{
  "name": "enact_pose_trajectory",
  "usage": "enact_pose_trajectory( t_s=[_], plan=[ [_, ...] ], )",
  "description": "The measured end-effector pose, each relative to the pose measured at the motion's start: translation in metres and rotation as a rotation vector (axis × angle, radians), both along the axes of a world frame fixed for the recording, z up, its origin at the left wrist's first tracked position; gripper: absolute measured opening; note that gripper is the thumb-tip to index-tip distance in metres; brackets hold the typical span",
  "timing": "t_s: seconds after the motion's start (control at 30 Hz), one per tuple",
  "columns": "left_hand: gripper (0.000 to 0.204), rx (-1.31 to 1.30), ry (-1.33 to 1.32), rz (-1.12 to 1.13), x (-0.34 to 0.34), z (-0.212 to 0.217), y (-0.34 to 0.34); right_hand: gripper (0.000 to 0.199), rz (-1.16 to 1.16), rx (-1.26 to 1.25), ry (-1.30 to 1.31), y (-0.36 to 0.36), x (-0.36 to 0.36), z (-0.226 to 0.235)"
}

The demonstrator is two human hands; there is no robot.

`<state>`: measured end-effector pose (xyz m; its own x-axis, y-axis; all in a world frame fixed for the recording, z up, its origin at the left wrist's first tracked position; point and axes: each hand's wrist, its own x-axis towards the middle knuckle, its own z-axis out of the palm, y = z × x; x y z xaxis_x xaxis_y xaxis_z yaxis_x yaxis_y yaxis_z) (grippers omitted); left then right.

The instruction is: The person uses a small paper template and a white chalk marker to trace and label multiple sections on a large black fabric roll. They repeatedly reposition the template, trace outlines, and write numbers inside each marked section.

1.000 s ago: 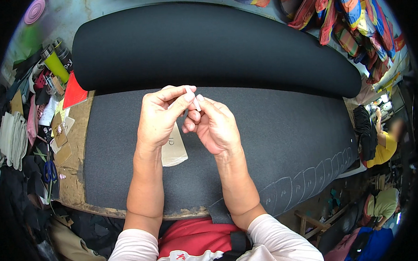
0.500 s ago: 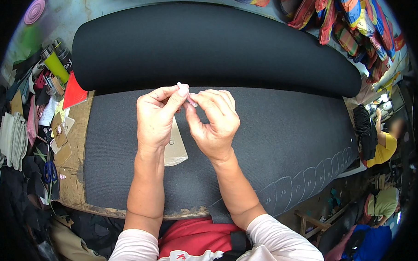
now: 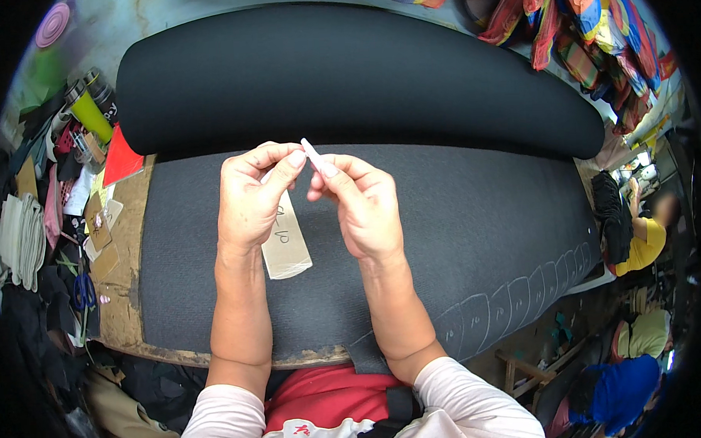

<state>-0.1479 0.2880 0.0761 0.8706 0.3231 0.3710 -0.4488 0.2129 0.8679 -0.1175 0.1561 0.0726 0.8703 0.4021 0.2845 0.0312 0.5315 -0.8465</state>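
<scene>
In front of the black roll, both hands are raised above the dark grey fabric (image 3: 474, 215). My right hand (image 3: 369, 210) pinches a short, slim, pale pink stick (image 3: 310, 152) that looks like a piece of marking chalk; its upper end points away to the left. Beside that end, my left hand (image 3: 253, 195) has thumb and forefinger pressed together; what lies between them, if anything, is too small to make out. Below the hands a beige card template (image 3: 287, 250) with handwritten marks lies on the fabric, partly covered by my left hand.
A thick black fabric roll (image 3: 345, 76) spans the far side. Chalk-drawn outlines (image 3: 496, 310) run along the near right fabric edge. At left are blue-handled scissors (image 3: 83, 290), a yellow-green bottle (image 3: 88, 112) and a red triangular piece (image 3: 122, 159). A person in yellow (image 3: 646, 243) is at far right.
My right hand has turned upright, its thumb now along the pink stick. My left hand has shifted slightly left, leaving more of the stick and the card template showing.
</scene>
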Motion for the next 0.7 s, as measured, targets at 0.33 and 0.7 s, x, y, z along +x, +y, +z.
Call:
enact_pose_trajectory(
  t_s=[0.33,0.7],
  plan=[
    [0.02,-0.045,0.042,-0.061,0.001,0.003,-0.001,0.022,0.449,0.288,0.404,-0.007,0.01,-0.004],
    [0.015,-0.116,0.027,-0.126,-0.001,0.004,-0.002,0.018,0.166,0.057,0.151,0.001,0.005,-0.004]
  ],
)
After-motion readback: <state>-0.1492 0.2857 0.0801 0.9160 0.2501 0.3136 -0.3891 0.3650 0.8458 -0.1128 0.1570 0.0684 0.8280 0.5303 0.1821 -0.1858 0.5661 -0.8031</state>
